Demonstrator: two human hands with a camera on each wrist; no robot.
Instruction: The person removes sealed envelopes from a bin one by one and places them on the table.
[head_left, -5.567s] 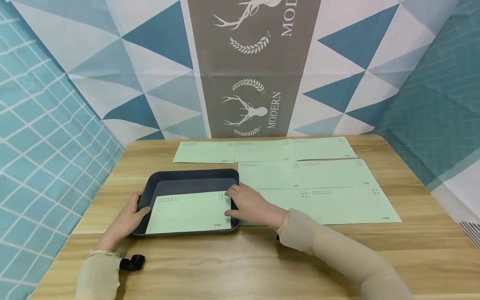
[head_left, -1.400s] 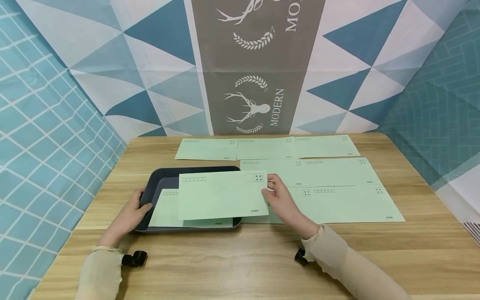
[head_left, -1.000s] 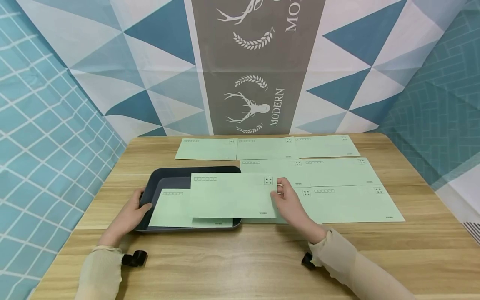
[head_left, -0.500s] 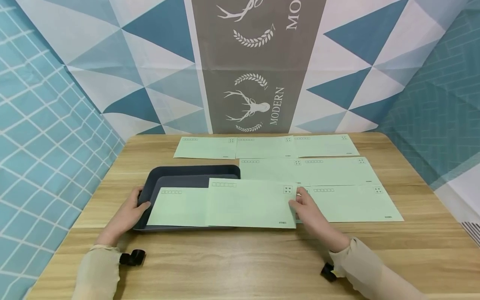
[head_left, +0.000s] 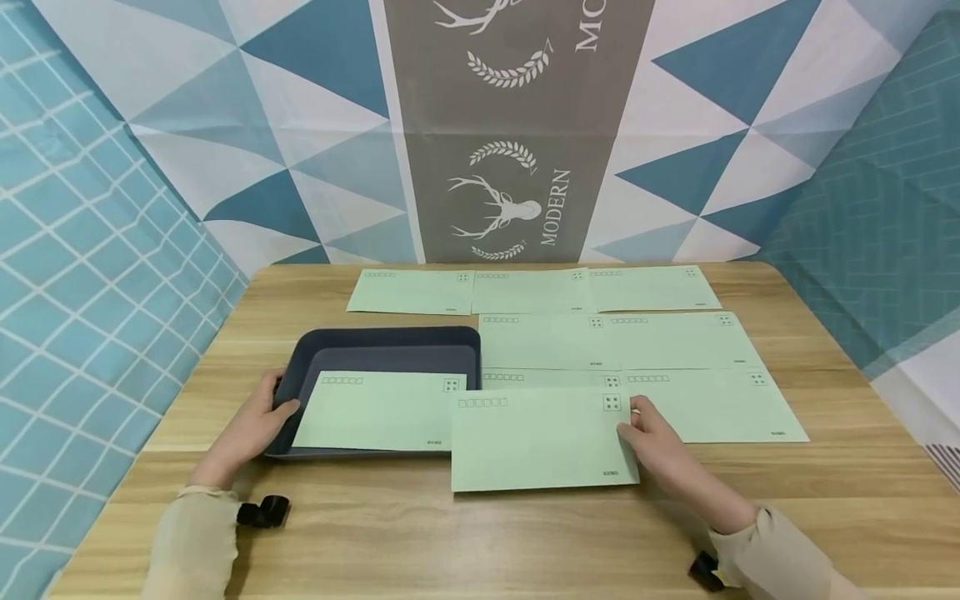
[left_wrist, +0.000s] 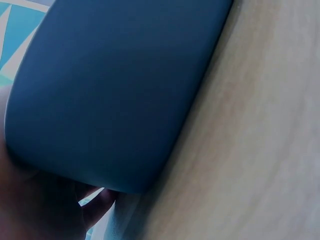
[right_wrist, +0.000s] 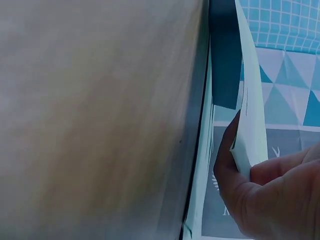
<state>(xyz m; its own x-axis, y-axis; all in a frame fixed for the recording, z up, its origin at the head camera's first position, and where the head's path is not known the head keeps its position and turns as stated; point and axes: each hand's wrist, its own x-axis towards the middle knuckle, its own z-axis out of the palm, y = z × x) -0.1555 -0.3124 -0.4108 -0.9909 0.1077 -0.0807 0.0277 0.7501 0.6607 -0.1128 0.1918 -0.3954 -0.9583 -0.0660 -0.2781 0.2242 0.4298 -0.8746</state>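
My right hand (head_left: 660,446) pinches a pale green envelope (head_left: 542,442) by its right end, thumb on the front face. In the right wrist view that envelope (right_wrist: 255,100) is raised above the table, between thumb and fingers. In the head view it overlaps the front-left envelope of the laid-out group. My left hand (head_left: 251,429) grips the left side of a dark blue-grey tray (head_left: 390,336), thumb over the rim. The left wrist view shows the tray's outer wall (left_wrist: 115,100) with fingers behind it. Another green envelope (head_left: 382,412) lies in the tray's front part.
Several matching envelopes (head_left: 678,340) lie in rows over the back and right of the wooden table (head_left: 420,533). The back row (head_left: 532,292) reaches behind the tray. A patterned cloth backdrop (head_left: 495,108) rises at the table's far edge.
My right hand has carried the pinched envelope from over the tray to the right and nearer to me, uncovering the envelope inside. The left hand stays on the tray.
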